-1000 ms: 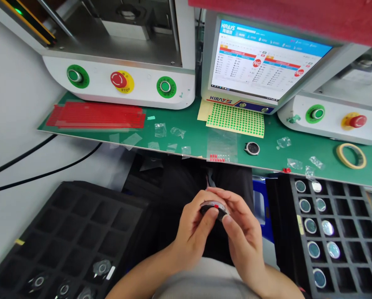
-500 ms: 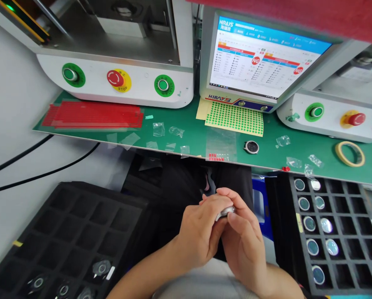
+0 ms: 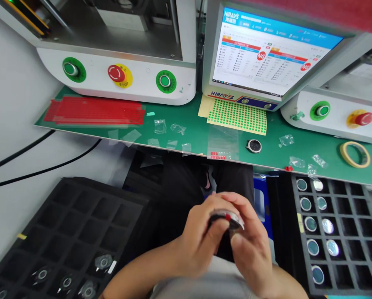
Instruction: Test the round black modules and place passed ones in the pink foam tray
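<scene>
Over my lap, a round watch case (image 3: 235, 223) with a silvery rim and a dark side is tilted between my hands. A small red patch shows on its edge. My left hand (image 3: 200, 238) pinches it, the thumb pressed against the near side and the fingers behind. From the right, my right hand (image 3: 252, 245) cups it, fingers curled round the far side and the thumb just below its lower edge. The hands hide part of the case. Ahead on the green bench lies another watch case (image 3: 253, 145), beside a clear sheet with small red stickers (image 3: 218, 155).
Foam trays stand at both sides, the left tray (image 3: 80, 220) with several watch parts, the right tray (image 3: 344, 226) with several round watch pieces. Red strips (image 3: 95, 111), green-dot sheets (image 3: 235, 116), clear scraps and a tape roll (image 3: 355, 154) lie below the machines and monitor (image 3: 276, 54).
The watch case has been turned up in my hands, so its dark side and red patch now show. My right thumb has shifted lower. The camera view has moved slightly.
</scene>
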`<state>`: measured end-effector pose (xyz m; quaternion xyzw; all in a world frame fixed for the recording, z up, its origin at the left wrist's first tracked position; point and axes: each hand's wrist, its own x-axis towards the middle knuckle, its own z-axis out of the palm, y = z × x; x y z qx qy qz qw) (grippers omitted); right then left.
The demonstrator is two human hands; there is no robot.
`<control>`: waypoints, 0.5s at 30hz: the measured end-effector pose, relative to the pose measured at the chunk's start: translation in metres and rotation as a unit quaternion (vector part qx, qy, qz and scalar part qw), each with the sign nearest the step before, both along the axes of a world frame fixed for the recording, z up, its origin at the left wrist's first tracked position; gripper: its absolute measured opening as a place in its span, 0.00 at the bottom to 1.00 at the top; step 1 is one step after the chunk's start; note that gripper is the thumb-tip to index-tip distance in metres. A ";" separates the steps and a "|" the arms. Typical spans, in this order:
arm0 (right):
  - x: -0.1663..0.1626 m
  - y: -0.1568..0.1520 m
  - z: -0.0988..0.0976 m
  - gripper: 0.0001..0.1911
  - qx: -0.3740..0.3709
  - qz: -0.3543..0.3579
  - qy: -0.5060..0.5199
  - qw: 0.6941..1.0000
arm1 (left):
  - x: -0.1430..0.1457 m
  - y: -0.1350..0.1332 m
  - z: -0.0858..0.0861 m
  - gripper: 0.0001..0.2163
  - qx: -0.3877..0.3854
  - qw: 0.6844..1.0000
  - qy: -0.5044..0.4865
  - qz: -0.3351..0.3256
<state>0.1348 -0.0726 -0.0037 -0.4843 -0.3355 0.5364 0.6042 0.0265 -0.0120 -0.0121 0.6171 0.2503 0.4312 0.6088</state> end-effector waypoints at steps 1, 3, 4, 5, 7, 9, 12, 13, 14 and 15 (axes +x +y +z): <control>0.004 -0.001 0.000 0.27 0.040 -0.003 -0.074 0.996 | 0.000 0.000 0.004 0.10 -0.138 0.988 -0.055 -0.040; 0.011 -0.002 -0.002 0.38 0.125 -0.021 -0.196 0.972 | 0.001 0.001 0.009 0.12 -0.367 0.911 -0.152 -0.107; 0.014 -0.002 -0.004 0.41 0.158 -0.021 -0.230 0.960 | 0.001 0.002 0.011 0.12 -0.440 0.869 -0.186 -0.129; 0.017 -0.001 -0.006 0.44 0.178 -0.011 -0.247 0.953 | 0.002 0.002 0.012 0.13 -0.490 0.836 -0.203 -0.144; 0.022 0.001 -0.010 0.45 0.201 0.028 -0.251 0.947 | 0.003 0.002 0.013 0.13 -0.543 0.799 -0.215 -0.147; 0.025 0.004 -0.012 0.43 0.221 0.048 -0.236 0.945 | 0.005 -0.001 0.012 0.14 -0.560 0.785 -0.219 -0.148; 0.028 0.006 -0.014 0.38 0.237 0.028 -0.197 0.951 | 0.006 -0.005 0.012 0.15 -0.569 0.779 -0.214 -0.153; 0.029 0.006 -0.014 0.36 0.232 0.021 -0.187 0.954 | 0.007 -0.006 0.012 0.16 -0.568 0.781 -0.211 -0.154; 0.029 0.006 -0.013 0.35 0.230 0.018 -0.179 0.956 | 0.007 -0.007 0.012 0.17 -0.564 0.784 -0.210 -0.155; 0.030 0.006 -0.012 0.34 0.227 0.020 -0.175 0.958 | 0.008 -0.008 0.012 0.18 -0.558 0.787 -0.210 -0.159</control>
